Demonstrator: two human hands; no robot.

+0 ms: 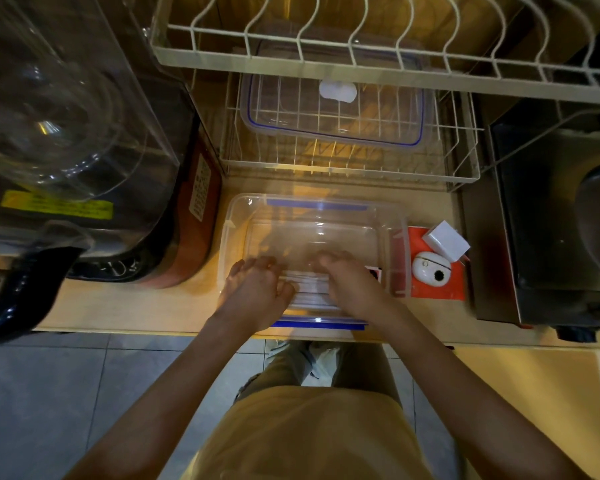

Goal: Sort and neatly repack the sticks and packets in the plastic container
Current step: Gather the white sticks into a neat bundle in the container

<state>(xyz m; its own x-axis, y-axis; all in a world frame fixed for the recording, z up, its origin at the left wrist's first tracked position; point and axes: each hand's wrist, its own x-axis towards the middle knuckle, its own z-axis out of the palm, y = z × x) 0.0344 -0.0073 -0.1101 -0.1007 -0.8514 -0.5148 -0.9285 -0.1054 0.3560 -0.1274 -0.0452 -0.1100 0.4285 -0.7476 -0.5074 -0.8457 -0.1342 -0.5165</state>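
A clear plastic container (326,216) with blue clips stands on the wooden counter in front of me. Both my hands reach into its near half. My left hand (257,289) and my right hand (350,282) press from either side on a bundle of white sticks (309,289) lying along the near wall. The fingers of both hands curl around the ends of the bundle. A dark red packet edge (376,273) shows just right of my right hand. The far half of the container holds nothing I can make out.
The container's lid (333,112) lies in a white wire dish rack (458,168) behind. A large blender jug (66,116) stands at the left. A red box (437,292) with a small white box (445,240) and a white round device (430,268) sits at the right.
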